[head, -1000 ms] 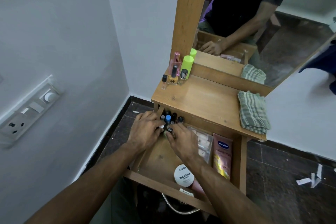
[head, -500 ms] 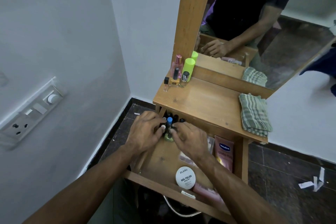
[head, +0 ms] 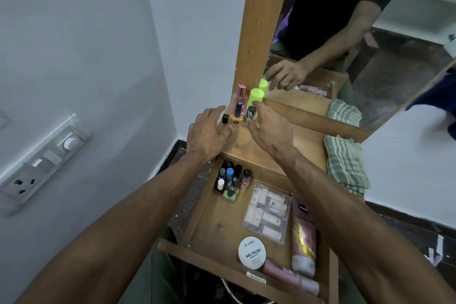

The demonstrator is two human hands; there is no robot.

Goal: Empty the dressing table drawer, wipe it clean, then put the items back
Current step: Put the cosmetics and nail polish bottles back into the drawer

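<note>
My hands, left and right, hover released over the tabletop bottles; I judge the refilling nearly done, since the drawer already holds polishes, box and tubes

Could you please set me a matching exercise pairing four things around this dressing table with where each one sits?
Things:
1. round white nail polish remover tub
2. folded green checked cloth
3. lime green capped bottle
4. clear plastic box of small tubes

Places:
A. tabletop, right edge
B. drawer, near the front wall
C. tabletop, back left corner by the mirror frame
D. drawer, middle, beside the pink lotion tube

Pairs: 1-B, 2-A, 3-C, 4-D
</note>
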